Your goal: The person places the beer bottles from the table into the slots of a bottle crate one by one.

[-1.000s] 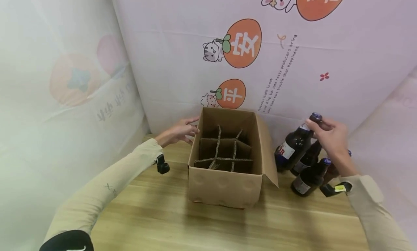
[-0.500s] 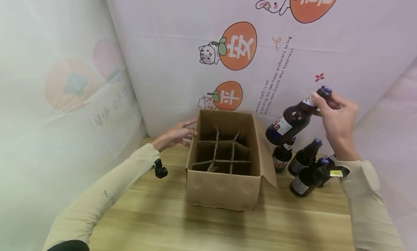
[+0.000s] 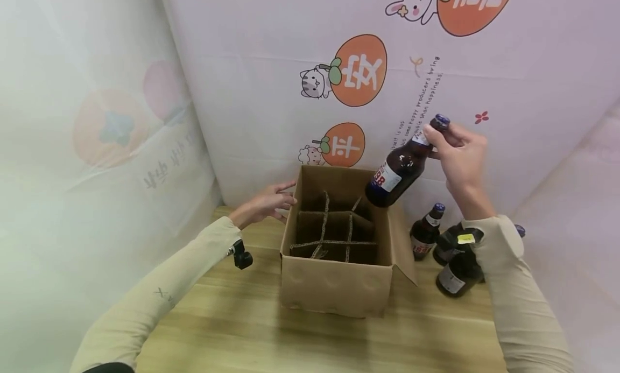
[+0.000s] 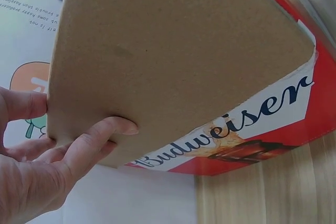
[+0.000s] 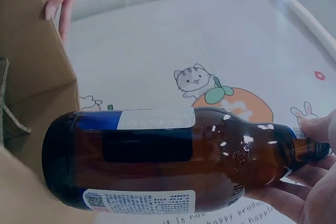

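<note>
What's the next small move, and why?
I'd probably shift the brown glass beer bottle slightly left, turning it upright above the cardboard divider. The right hand grips its neck, tilted, its base near the right rim of the Budweiser box; the left hand touches the box's left side, perhaps steadying it.

Left forearm [image 3: 160, 295], one, pale-sleeved: ran obliquely forward to the left side of the cardboard box [image 3: 334, 287]. Left hand [image 3: 265, 205]: fingers were parted, some touching the box's left wall. Right forearm [image 3: 520, 305], one, likewise sleeved: reached forward to the right of the box. Right hand [image 3: 460, 153]: was raised right of the box, above its rim; thumb and fingers were curled in a grip, thumb nearer the box.
</note>
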`<control>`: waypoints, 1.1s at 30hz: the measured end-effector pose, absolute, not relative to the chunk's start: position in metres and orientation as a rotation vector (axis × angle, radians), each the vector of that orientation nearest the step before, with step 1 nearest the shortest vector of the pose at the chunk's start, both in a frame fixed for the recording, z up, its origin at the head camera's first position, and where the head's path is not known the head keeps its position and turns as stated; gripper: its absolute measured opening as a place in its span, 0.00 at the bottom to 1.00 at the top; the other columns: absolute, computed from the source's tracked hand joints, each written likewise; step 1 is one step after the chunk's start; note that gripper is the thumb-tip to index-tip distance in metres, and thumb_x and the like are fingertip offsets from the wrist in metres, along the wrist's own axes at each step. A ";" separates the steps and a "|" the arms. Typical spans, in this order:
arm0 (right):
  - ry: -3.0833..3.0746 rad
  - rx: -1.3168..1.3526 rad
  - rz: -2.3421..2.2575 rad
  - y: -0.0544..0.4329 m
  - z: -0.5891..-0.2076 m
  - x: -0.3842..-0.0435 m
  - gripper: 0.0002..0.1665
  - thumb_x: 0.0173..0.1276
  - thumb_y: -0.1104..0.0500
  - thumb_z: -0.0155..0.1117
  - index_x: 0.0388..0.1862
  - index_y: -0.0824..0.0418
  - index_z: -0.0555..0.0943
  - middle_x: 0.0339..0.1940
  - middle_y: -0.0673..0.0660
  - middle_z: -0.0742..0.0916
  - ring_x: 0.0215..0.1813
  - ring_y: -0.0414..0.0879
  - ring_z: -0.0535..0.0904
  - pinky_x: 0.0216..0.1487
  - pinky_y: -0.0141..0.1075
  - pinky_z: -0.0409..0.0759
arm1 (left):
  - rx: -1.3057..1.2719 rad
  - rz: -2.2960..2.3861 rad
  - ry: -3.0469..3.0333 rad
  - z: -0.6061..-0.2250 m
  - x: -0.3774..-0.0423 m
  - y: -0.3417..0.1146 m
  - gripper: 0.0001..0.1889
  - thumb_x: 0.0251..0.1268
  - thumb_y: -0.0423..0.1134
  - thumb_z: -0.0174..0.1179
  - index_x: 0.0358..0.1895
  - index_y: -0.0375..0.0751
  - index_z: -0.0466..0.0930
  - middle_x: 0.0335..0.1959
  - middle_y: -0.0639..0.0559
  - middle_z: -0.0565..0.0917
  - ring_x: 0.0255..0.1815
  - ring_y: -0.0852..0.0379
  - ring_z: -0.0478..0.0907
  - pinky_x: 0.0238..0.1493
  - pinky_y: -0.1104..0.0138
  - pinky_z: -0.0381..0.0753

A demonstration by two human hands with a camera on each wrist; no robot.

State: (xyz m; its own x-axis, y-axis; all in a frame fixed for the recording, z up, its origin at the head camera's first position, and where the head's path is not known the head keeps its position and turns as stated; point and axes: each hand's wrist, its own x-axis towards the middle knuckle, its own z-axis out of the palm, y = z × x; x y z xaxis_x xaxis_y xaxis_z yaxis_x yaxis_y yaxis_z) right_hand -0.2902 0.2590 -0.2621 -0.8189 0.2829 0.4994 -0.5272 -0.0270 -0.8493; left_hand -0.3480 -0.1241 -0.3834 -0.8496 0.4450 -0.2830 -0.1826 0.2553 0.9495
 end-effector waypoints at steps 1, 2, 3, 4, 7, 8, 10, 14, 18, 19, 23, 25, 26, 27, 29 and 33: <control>-1.705 0.261 1.898 0.256 -0.262 -0.293 0.15 0.63 0.64 0.79 0.48 0.67 0.90 0.40 0.53 0.94 0.40 0.43 0.90 0.40 0.33 0.91 | 0.237 1.636 2.029 -0.384 -0.348 -0.124 0.42 0.75 0.31 0.56 0.87 0.51 0.48 0.80 0.29 0.62 0.77 0.30 0.66 0.54 0.50 0.91; -1.712 0.267 1.901 0.253 -0.261 -0.296 0.15 0.64 0.64 0.79 0.49 0.67 0.90 0.40 0.53 0.94 0.40 0.43 0.90 0.40 0.33 0.91 | 0.236 1.636 2.032 -0.384 -0.347 -0.123 0.41 0.75 0.31 0.56 0.86 0.50 0.48 0.80 0.29 0.62 0.77 0.30 0.66 0.54 0.50 0.91; -1.721 0.270 1.905 0.250 -0.261 -0.298 0.16 0.64 0.63 0.79 0.49 0.67 0.90 0.40 0.53 0.94 0.40 0.43 0.90 0.40 0.33 0.91 | 0.230 1.640 2.034 -0.384 -0.347 -0.123 0.41 0.75 0.31 0.56 0.86 0.50 0.49 0.80 0.29 0.63 0.77 0.30 0.66 0.55 0.49 0.90; -1.736 0.273 1.902 0.247 -0.261 -0.301 0.16 0.64 0.63 0.79 0.50 0.68 0.90 0.40 0.53 0.94 0.40 0.42 0.90 0.40 0.33 0.91 | 0.228 1.641 2.036 -0.384 -0.347 -0.123 0.41 0.75 0.31 0.56 0.86 0.50 0.49 0.80 0.29 0.63 0.77 0.30 0.66 0.55 0.49 0.90; -1.814 0.260 1.874 0.236 -0.261 -0.311 0.20 0.65 0.62 0.78 0.53 0.71 0.88 0.39 0.51 0.93 0.39 0.41 0.90 0.40 0.32 0.91 | 0.228 1.649 2.040 -0.384 -0.346 -0.123 0.41 0.75 0.30 0.56 0.86 0.50 0.49 0.79 0.28 0.63 0.77 0.29 0.66 0.55 0.49 0.90; -1.856 0.248 1.849 0.232 -0.261 -0.315 0.21 0.66 0.62 0.78 0.54 0.72 0.87 0.39 0.50 0.93 0.39 0.40 0.90 0.40 0.32 0.91 | 0.227 1.651 2.040 -0.384 -0.346 -0.123 0.41 0.75 0.30 0.56 0.86 0.50 0.50 0.79 0.29 0.63 0.77 0.29 0.66 0.55 0.49 0.90; -1.944 0.220 1.784 0.224 -0.262 -0.322 0.24 0.68 0.60 0.77 0.57 0.73 0.85 0.41 0.51 0.94 0.39 0.38 0.90 0.40 0.31 0.91 | 0.233 1.653 2.038 -0.384 -0.346 -0.122 0.41 0.74 0.30 0.56 0.86 0.50 0.50 0.79 0.28 0.63 0.77 0.29 0.66 0.54 0.50 0.91; -2.078 0.177 1.686 0.207 -0.271 -0.338 0.26 0.70 0.55 0.75 0.60 0.71 0.84 0.50 0.61 0.92 0.38 0.36 0.89 0.41 0.30 0.91 | 0.227 1.658 2.036 -0.385 -0.348 -0.122 0.41 0.74 0.30 0.56 0.86 0.50 0.50 0.79 0.29 0.64 0.76 0.29 0.66 0.53 0.50 0.91; -2.123 0.163 1.627 0.186 -0.285 -0.353 0.24 0.72 0.54 0.72 0.57 0.71 0.85 0.52 0.69 0.90 0.35 0.35 0.89 0.41 0.29 0.91 | 0.219 1.664 2.041 -0.387 -0.347 -0.122 0.41 0.74 0.30 0.57 0.86 0.51 0.51 0.79 0.29 0.65 0.77 0.30 0.66 0.55 0.50 0.90; -2.129 0.164 1.608 0.181 -0.289 -0.356 0.23 0.73 0.54 0.72 0.56 0.71 0.85 0.51 0.70 0.90 0.34 0.35 0.88 0.40 0.29 0.91 | 0.220 1.664 2.042 -0.387 -0.347 -0.122 0.41 0.74 0.30 0.57 0.86 0.51 0.51 0.79 0.29 0.65 0.77 0.30 0.66 0.56 0.49 0.90; -2.158 0.187 1.579 0.162 -0.303 -0.365 0.20 0.73 0.56 0.71 0.53 0.72 0.86 0.49 0.71 0.90 0.36 0.39 0.89 0.40 0.30 0.91 | 0.226 1.663 2.045 -0.386 -0.346 -0.122 0.41 0.74 0.30 0.56 0.86 0.50 0.51 0.79 0.29 0.64 0.77 0.29 0.65 0.58 0.48 0.89; -2.178 0.211 1.585 0.154 -0.309 -0.368 0.20 0.74 0.57 0.70 0.54 0.72 0.86 0.50 0.71 0.90 0.38 0.43 0.90 0.40 0.32 0.92 | 0.230 1.662 2.049 -0.386 -0.346 -0.122 0.41 0.74 0.31 0.56 0.86 0.50 0.51 0.79 0.29 0.65 0.77 0.29 0.66 0.58 0.48 0.89; -2.186 0.220 1.593 0.151 -0.311 -0.369 0.20 0.75 0.57 0.69 0.54 0.72 0.85 0.51 0.70 0.90 0.40 0.46 0.91 0.41 0.33 0.92 | 0.230 1.662 2.048 -0.386 -0.346 -0.122 0.40 0.75 0.31 0.56 0.86 0.50 0.51 0.79 0.29 0.65 0.77 0.29 0.66 0.58 0.48 0.89; -2.190 0.224 1.607 0.147 -0.314 -0.369 0.20 0.75 0.57 0.69 0.55 0.72 0.85 0.51 0.70 0.90 0.42 0.49 0.91 0.41 0.34 0.92 | 0.232 1.662 2.047 -0.386 -0.346 -0.122 0.40 0.75 0.31 0.56 0.86 0.50 0.51 0.79 0.30 0.65 0.77 0.29 0.66 0.57 0.48 0.89; -2.192 0.242 1.622 0.142 -0.319 -0.370 0.20 0.75 0.58 0.68 0.56 0.72 0.85 0.52 0.70 0.90 0.44 0.53 0.91 0.42 0.35 0.92 | 0.230 1.662 2.042 -0.387 -0.345 -0.122 0.40 0.75 0.31 0.56 0.86 0.51 0.51 0.79 0.30 0.65 0.77 0.30 0.66 0.57 0.49 0.90; -2.179 0.303 1.609 0.133 -0.327 -0.375 0.20 0.75 0.59 0.68 0.58 0.73 0.84 0.50 0.71 0.90 0.44 0.56 0.89 0.39 0.28 0.90 | 0.228 1.666 2.036 -0.386 -0.346 -0.123 0.40 0.76 0.31 0.55 0.86 0.51 0.51 0.80 0.31 0.64 0.77 0.30 0.65 0.57 0.49 0.90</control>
